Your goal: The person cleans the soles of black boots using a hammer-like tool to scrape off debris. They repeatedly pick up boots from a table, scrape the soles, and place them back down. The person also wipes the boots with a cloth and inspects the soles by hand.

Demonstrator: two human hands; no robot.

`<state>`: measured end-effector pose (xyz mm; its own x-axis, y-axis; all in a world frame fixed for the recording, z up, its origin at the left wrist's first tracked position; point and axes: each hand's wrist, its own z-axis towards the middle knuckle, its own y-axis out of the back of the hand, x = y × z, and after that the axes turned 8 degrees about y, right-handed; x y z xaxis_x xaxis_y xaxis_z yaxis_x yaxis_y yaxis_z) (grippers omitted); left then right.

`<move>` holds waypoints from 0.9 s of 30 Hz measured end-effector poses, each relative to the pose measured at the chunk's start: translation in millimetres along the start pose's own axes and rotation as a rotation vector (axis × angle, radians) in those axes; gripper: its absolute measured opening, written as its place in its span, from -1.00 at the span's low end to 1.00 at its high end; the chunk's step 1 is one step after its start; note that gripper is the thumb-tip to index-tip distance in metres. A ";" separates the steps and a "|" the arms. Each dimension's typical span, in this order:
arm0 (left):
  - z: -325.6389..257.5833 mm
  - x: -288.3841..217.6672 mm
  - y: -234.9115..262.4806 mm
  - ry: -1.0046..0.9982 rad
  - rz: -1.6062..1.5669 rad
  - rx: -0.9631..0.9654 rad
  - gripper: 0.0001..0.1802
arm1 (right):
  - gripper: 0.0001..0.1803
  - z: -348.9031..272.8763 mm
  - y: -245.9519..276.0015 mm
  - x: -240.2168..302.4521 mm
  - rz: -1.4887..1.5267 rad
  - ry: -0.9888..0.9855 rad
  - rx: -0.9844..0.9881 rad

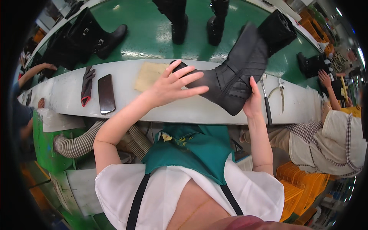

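A tall black boot (237, 65) is held above the grey workbench ledge (161, 109), toe pointing left, shaft tilted up to the right. My left hand (174, 86) lies with fingers spread over the boot's toe. At the heel and sole, my right hand (252, 101) grips the boot from below. Under the toe a tan square pad (147, 74) rests on the ledge.
A dark phone (106, 94) and a black glove with a red cuff (87, 85) lie on the ledge at left. Pliers (280, 90) and a handled tool (266, 107) lie at right. More black boots (96, 36) stand on the green conveyor (153, 38). Another person (329, 138) sits right.
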<state>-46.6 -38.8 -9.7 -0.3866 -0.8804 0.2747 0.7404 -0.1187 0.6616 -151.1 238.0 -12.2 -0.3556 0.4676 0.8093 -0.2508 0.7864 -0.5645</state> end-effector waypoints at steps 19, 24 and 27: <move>35.3 120.2 9.5 1.279 -1.364 -0.818 -0.54 | -0.32 126.2 -265.9 -71.5 -1.030 1.389 0.691; -0.5 202.6 -83.4 1.103 -0.521 -0.717 -0.51 | -0.06 160.3 -213.3 -99.8 -1.442 0.953 0.939; -42.9 189.4 -156.9 1.312 -0.484 -0.327 -0.48 | -0.13 115.3 -169.1 -96.0 -1.434 0.462 1.194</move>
<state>-212.4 -206.6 -91.5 0.0111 -0.4820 -0.8761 0.8452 -0.4636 0.2658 -178.4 13.6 -13.2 0.8272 0.0311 0.5611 -0.5617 0.0739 0.8240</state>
